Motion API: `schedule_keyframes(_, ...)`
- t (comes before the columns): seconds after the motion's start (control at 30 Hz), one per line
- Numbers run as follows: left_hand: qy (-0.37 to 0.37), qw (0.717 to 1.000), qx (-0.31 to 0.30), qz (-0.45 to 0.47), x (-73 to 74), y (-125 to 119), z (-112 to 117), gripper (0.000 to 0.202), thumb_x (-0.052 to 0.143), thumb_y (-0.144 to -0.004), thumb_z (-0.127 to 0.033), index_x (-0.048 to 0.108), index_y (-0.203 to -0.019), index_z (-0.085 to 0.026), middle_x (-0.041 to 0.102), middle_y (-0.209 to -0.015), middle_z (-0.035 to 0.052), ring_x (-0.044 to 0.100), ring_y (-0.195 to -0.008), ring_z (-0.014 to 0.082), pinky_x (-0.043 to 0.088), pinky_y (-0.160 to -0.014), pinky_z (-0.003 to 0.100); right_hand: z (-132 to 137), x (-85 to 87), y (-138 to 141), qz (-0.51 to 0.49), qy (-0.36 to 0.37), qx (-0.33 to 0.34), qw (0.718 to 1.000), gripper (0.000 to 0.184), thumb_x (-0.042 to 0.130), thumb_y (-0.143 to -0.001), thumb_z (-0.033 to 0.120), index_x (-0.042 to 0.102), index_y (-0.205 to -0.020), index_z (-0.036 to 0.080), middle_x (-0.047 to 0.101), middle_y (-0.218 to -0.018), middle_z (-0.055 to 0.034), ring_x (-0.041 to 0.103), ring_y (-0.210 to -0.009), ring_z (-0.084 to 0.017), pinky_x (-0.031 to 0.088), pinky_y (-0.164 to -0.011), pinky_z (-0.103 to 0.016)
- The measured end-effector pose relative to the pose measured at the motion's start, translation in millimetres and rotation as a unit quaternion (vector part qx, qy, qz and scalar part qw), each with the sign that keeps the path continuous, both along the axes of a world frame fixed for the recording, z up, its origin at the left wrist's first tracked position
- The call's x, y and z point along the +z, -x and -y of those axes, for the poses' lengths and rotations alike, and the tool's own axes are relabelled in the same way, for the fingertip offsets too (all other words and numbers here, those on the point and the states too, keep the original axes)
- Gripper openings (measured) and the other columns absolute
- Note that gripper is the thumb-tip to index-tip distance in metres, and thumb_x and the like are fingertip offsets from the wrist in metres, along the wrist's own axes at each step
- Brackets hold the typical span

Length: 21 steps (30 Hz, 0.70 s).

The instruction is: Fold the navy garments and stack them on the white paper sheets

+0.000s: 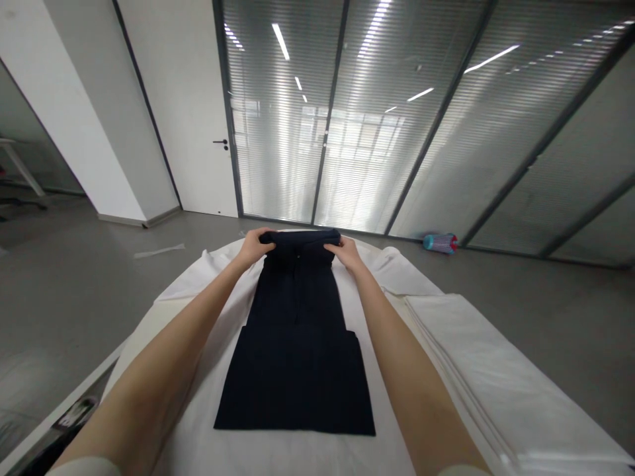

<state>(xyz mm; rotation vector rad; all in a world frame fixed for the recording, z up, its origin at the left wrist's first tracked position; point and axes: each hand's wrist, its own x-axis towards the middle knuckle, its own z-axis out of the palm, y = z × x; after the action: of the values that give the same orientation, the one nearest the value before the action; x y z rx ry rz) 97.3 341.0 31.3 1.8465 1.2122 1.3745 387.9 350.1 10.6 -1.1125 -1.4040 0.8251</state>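
Observation:
A dark navy garment (296, 344) lies flat and lengthwise on a table covered with a white sheet (198, 396). Its far end is rolled or folded over into a thick band (300, 239). My left hand (254, 246) grips the left side of that band. My right hand (346, 252) grips the right side. Both arms reach straight out over the cloth.
A stack of folded white fabric (476, 370) lies along the right side of the table. A teal and pink bottle (440, 242) lies on the grey floor by the glass wall with blinds. A white door (198, 132) stands at the back left.

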Motion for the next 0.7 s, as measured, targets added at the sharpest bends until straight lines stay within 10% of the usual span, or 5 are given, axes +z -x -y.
schedule_keyframes(0.17, -0.133, 0.962, 0.012, -0.236, -5.1, 8.2, 36.0, 0.032, 0.059, -0.072, -0.011, 0.070, -0.102, -0.016, 0.070, -0.102, 0.0079, 0.065, -0.098, 0.0261, 0.051, -0.090, 0.038, 36.4, 13.0, -14.2, 0.210, -0.070, 0.068, 0.973, 0.021, 0.072, -0.070, 0.031, 0.069, -0.084, 0.016, 0.070, -0.084, -0.0023, 0.063, -0.082, -0.021, 0.047, -0.076, -0.031)
schedule_keyframes(0.33, -0.196, 0.905, 0.022, -0.377, -25.0, 11.8, 76.5, 0.031, 0.056, -0.081, -0.011, 0.066, -0.110, -0.018, 0.066, -0.110, 0.0106, 0.063, -0.101, 0.0275, 0.050, -0.090, 0.040, 79.4, 17.7, -9.9, 0.454, -0.083, 0.060, 0.885, 0.020, 0.065, -0.078, 0.016, 0.068, -0.098, 0.018, 0.069, -0.098, -0.0046, 0.062, -0.093, -0.021, 0.043, -0.083, -0.030)
schedule_keyframes(0.5, -0.223, 0.876, 0.004, -0.427, -40.7, 14.0, 94.7, 0.034, 0.056, -0.082, -0.007, 0.065, -0.113, -0.018, 0.066, -0.113, 0.0102, 0.061, -0.104, 0.0276, 0.047, -0.092, 0.040, 117.0, -1.6, 0.9, 0.615, -0.104, 0.005, 0.782, 0.026, 0.063, -0.084, 0.017, 0.065, -0.109, 0.019, 0.065, -0.109, -0.0101, 0.057, -0.102, -0.026, 0.040, -0.086, -0.035)
schedule_keyframes(0.7, -0.243, 0.853, -0.034, -0.461, -51.1, 16.6, 100.2, 0.039, 0.059, -0.082, -0.007, 0.064, -0.119, -0.019, 0.065, -0.113, 0.0099, 0.060, -0.104, 0.0271, 0.046, -0.089, 0.039, 135.4, -33.0, 4.7, 0.628, -0.148, -0.063, 0.761, 0.031, 0.062, -0.087, 0.019, 0.062, -0.118, 0.018, 0.061, -0.114, -0.0132, 0.052, -0.106, -0.029, 0.038, -0.090, -0.039)
